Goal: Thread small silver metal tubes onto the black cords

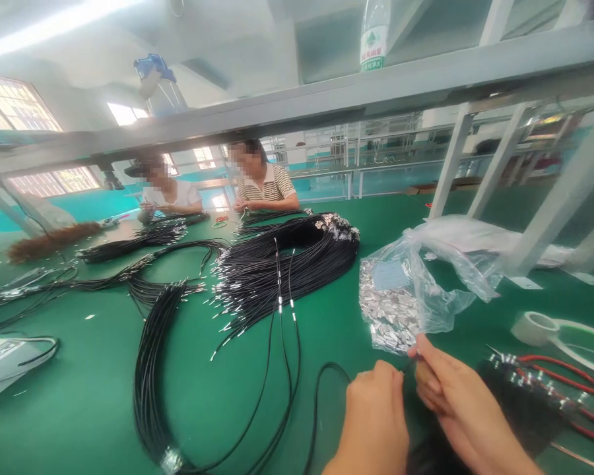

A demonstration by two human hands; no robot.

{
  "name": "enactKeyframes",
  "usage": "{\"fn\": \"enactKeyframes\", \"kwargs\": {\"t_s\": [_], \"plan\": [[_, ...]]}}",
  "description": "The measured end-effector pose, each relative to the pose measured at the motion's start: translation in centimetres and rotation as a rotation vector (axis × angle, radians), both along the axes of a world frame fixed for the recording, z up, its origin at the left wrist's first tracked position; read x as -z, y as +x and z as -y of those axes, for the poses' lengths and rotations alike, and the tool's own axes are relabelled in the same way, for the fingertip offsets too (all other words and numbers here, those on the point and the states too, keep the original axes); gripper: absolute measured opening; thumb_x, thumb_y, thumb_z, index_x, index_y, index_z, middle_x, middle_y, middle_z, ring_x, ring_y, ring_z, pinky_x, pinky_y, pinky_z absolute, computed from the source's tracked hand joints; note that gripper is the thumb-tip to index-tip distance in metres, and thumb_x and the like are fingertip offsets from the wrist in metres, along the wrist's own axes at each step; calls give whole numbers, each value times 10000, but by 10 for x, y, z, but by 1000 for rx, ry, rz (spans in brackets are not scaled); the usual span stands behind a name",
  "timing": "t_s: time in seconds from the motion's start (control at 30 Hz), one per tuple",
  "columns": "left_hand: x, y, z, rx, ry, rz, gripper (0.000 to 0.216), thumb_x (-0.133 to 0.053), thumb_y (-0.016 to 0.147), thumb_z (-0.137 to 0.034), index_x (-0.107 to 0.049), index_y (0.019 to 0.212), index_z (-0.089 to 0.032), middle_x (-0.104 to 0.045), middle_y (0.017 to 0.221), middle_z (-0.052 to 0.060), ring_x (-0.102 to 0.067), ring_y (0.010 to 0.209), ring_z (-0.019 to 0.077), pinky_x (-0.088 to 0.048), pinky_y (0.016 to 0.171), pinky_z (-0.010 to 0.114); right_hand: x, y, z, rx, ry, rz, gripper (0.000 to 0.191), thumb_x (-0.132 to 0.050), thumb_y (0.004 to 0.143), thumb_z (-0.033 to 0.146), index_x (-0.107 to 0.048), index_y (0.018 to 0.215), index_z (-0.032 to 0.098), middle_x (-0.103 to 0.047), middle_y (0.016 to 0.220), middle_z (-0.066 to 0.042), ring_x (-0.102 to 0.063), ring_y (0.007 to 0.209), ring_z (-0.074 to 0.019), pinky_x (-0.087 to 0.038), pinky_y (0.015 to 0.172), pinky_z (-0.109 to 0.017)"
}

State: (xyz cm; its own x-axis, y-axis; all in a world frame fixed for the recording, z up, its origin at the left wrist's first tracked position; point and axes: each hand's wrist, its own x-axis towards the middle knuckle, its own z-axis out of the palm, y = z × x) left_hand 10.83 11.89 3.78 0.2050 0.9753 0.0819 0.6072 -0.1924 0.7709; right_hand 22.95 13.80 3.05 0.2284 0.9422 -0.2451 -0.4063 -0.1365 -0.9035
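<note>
My left hand (377, 412) is closed in a pinch on a thin black cord (321, 379), which loops down to the table's front edge. Close beside it, my right hand (450, 389) also pinches, its thumb and forefinger at the cord's other side; whether a small metal piece sits between those fingertips is too small to tell. Just beyond my fingers lies a clear plastic bag (433, 300) with many small silver metal pieces (393, 316) inside. Left of it spreads a big bundle of black cords (297, 264) with silver ends.
Another cord bundle (153, 356) curves at the left. Tape rolls (537, 328) and red cords (564, 369) lie at the right. A grey shelf beam (297, 99) crosses above, carrying a water bottle (375, 36). Two people (264, 185) sit across the green table (218, 409).
</note>
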Motion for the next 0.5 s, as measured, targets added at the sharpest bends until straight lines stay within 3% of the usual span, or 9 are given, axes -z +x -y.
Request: {"fn": "enactKeyframes", "kwargs": {"t_s": [0.1, 0.23, 0.4, 0.5], "plan": [[-2, 0, 0, -6, 25, -18, 287, -273, 966, -233, -511, 812, -188, -548, 705, 37, -448, 631, 161, -259, 592, 285, 0, -4, 3, -4, -12, -84, 573, -898, 484, 573, -568, 699, 157, -331, 438, 76, -219, 396, -49, -156, 389, -192], [-6, 0, 0, -35, -83, 108, 299, -282, 976, -278, -471, 757, -203, -443, 606, -27, -336, 539, 123, -237, 535, 256, -6, -8, 4, 23, 39, -112, 514, -900, 511, 526, -598, 710, 160, -357, 447, 64, -251, 423, -64, -221, 406, -197], [-5, 2, -1, -15, -80, 133, 296, -307, 970, -280, -484, 747, -199, -420, 588, -39, -332, 528, 117, -232, 528, 248, -9, -7, -4, 93, 118, 190, 531, -828, 551, 632, -591, 594, 159, -371, 453, 36, -287, 456, -83, -210, 422, -211], [-4, 1, -3, -39, -44, 145, 300, -313, 970, -301, -469, 734, -201, -422, 590, -37, -347, 532, 119, -230, 528, 249, -7, -7, -5, -54, 103, 290, 587, -814, 529, 667, -522, 491, 159, -351, 442, 37, -270, 440, -71, -196, 424, -217]]}}
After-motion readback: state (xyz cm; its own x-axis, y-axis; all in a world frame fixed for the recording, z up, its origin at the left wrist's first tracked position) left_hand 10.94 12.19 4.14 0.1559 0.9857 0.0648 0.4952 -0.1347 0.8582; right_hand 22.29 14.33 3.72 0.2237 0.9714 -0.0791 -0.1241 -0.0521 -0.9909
